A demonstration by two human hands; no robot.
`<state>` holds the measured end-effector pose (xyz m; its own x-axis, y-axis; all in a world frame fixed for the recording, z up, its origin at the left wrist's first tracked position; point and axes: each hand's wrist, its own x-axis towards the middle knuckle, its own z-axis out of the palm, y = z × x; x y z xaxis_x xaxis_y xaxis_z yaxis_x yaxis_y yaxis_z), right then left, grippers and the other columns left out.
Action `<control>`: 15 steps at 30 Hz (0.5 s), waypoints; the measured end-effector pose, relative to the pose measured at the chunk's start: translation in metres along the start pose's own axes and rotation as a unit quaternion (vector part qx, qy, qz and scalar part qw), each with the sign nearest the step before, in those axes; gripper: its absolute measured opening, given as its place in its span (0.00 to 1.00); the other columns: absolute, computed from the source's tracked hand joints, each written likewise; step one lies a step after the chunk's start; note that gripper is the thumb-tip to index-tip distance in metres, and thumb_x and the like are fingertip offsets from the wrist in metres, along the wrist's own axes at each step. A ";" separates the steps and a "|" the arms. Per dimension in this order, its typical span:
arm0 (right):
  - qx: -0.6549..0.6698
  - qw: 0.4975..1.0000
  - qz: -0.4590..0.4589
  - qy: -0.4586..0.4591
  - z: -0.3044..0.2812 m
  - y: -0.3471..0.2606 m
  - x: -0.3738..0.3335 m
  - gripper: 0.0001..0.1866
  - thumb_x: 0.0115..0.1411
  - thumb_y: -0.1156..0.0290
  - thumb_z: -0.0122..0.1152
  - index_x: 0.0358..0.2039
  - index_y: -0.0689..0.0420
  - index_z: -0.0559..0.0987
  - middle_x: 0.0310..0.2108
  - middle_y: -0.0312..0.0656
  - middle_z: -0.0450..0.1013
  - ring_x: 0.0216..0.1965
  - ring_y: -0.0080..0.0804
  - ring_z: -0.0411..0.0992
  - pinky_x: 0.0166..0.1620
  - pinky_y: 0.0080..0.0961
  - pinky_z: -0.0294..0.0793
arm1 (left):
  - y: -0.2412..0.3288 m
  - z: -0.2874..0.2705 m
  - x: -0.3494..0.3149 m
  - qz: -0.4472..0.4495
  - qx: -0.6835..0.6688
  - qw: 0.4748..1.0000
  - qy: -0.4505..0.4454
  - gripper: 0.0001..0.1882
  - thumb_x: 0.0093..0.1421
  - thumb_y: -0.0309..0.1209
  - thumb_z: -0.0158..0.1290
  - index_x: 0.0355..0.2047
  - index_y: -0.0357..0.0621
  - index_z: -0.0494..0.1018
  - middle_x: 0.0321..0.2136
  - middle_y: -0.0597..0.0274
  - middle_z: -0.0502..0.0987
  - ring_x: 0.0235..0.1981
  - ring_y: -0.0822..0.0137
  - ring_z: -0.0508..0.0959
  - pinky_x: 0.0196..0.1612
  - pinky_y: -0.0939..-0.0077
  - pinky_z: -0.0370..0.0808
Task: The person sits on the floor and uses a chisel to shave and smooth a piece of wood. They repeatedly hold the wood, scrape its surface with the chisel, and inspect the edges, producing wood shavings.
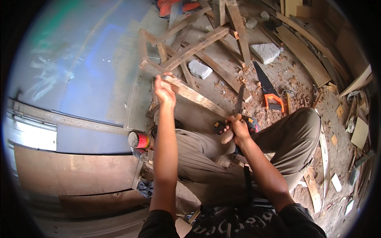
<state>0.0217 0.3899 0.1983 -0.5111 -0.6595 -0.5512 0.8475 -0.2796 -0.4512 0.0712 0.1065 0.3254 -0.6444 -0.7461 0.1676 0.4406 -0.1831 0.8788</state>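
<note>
My left hand (165, 92) is closed around the far end of a rough wooden batten (198, 96), which slants down to the right across my lap. My right hand (239, 130) grips a wooden-handled tool with a narrow dark blade (240, 99). Its rounded handle end (227, 137) sticks out below my fist, and the blade points away from me. The batten's near end meets the tool at my right fingers. I cannot tell exactly what kind of blade it is, or whether it touches the wood.
Beyond the batten lies a frame of nailed timber (196, 48). A handsaw with an orange handle (273, 99) rests on the chip-strewn floor, near white stone blocks (265, 52). At left stand a blue-grey panel (91, 71) and a can (139, 140). Scrap boards (303, 55) line the right.
</note>
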 end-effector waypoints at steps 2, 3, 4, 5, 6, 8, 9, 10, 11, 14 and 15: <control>0.036 0.999 0.036 0.007 -0.006 -0.004 0.014 0.07 0.62 0.74 0.57 0.35 0.62 0.70 0.27 0.41 0.70 0.21 0.29 0.68 0.25 0.33 0.75 | 0.004 -0.044 0.014 -0.019 0.026 0.999 0.020 0.29 0.69 0.54 0.42 0.52 0.40 0.72 0.38 0.54 0.77 0.39 0.58 0.78 0.47 0.61 0.76; 0.074 0.997 0.030 0.008 -0.016 -0.010 0.024 0.06 0.62 0.74 0.56 0.36 0.62 0.70 0.27 0.42 0.70 0.22 0.29 0.68 0.26 0.32 0.75 | 0.000 -0.038 0.021 -0.016 0.071 0.992 0.104 0.32 0.69 0.56 0.41 0.59 0.41 0.66 0.47 0.52 0.73 0.45 0.58 0.76 0.49 0.58 0.74; 0.086 0.996 0.014 0.021 -0.028 -0.015 0.032 0.06 0.62 0.75 0.56 0.36 0.62 0.70 0.28 0.42 0.69 0.23 0.29 0.67 0.26 0.32 0.75 | -0.004 -0.034 0.025 -0.013 0.117 0.976 0.186 0.36 0.69 0.58 0.40 0.65 0.42 0.60 0.56 0.51 0.70 0.52 0.57 0.73 0.51 0.54 0.73; 0.096 0.995 0.013 0.037 -0.028 -0.016 0.035 0.05 0.63 0.75 0.55 0.36 0.62 0.70 0.27 0.42 0.69 0.23 0.29 0.67 0.27 0.31 0.75 | 0.006 -0.059 0.029 -0.033 0.156 0.969 0.187 0.39 0.69 0.59 0.39 0.68 0.42 0.53 0.62 0.51 0.63 0.56 0.56 0.70 0.53 0.49 0.71; 0.105 0.993 0.015 0.050 -0.026 -0.015 0.038 0.05 0.63 0.76 0.55 0.37 0.62 0.70 0.27 0.42 0.68 0.23 0.29 0.67 0.27 0.31 0.75 | 0.019 -0.086 0.031 -0.051 0.196 0.961 0.189 0.42 0.69 0.60 0.38 0.70 0.42 0.47 0.67 0.51 0.57 0.61 0.56 0.66 0.56 0.44 0.68; 0.149 0.987 -0.006 0.050 -0.041 -0.021 0.051 0.05 0.63 0.76 0.55 0.35 0.60 0.68 0.26 0.41 0.66 0.23 0.29 0.66 0.28 0.31 0.75 | 0.022 -0.093 0.032 -0.059 0.214 0.944 0.243 0.40 0.70 0.60 0.34 0.70 0.44 0.50 0.69 0.52 0.56 0.64 0.54 0.64 0.59 0.41 0.65; 0.173 0.982 -0.030 0.072 -0.045 -0.026 0.054 0.05 0.63 0.74 0.54 0.34 0.58 0.68 0.25 0.40 0.65 0.24 0.30 0.66 0.29 0.32 0.75 | 0.021 -0.093 0.030 -0.069 0.206 0.941 0.261 0.39 0.70 0.60 0.33 0.70 0.45 0.52 0.69 0.53 0.56 0.65 0.53 0.63 0.60 0.40 0.63; 0.196 0.975 -0.054 0.093 -0.049 -0.032 0.058 0.06 0.64 0.73 0.54 0.34 0.57 0.67 0.25 0.40 0.65 0.24 0.31 0.66 0.29 0.32 0.75 | 0.022 -0.093 0.027 -0.078 0.198 0.936 0.280 0.38 0.70 0.60 0.32 0.70 0.47 0.53 0.70 0.53 0.55 0.66 0.53 0.62 0.61 0.39 0.62; 0.212 0.970 -0.075 0.089 -0.055 -0.041 0.058 0.07 0.66 0.69 0.52 0.34 0.55 0.66 0.25 0.39 0.63 0.25 0.31 0.65 0.30 0.34 0.74 | 0.021 -0.089 0.024 -0.093 0.171 0.937 0.291 0.38 0.71 0.60 0.31 0.69 0.48 0.54 0.70 0.54 0.56 0.67 0.52 0.61 0.62 0.39 0.60; 0.274 0.951 -0.073 0.124 -0.064 -0.055 0.070 0.09 0.68 0.65 0.49 0.31 0.53 0.64 0.21 0.38 0.63 0.23 0.32 0.64 0.34 0.35 0.72 | 0.027 -0.109 0.022 -0.102 0.139 0.911 0.376 0.34 0.71 0.59 0.29 0.66 0.51 0.61 0.66 0.57 0.63 0.64 0.51 0.65 0.60 0.42 0.63; 0.266 0.953 -0.078 0.122 -0.066 -0.055 0.070 0.10 0.68 0.65 0.49 0.31 0.52 0.64 0.21 0.37 0.63 0.23 0.32 0.64 0.34 0.34 0.71 | 0.028 -0.115 0.020 -0.103 0.160 0.892 0.410 0.34 0.71 0.59 0.30 0.66 0.51 0.61 0.65 0.57 0.65 0.62 0.51 0.67 0.59 0.43 0.64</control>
<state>-0.0697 0.4052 0.1387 -0.6004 -0.4166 -0.6826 0.6779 -0.7180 -0.1580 0.1424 0.0125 0.3018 0.0395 -0.9593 -0.2795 0.0802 -0.2758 0.9579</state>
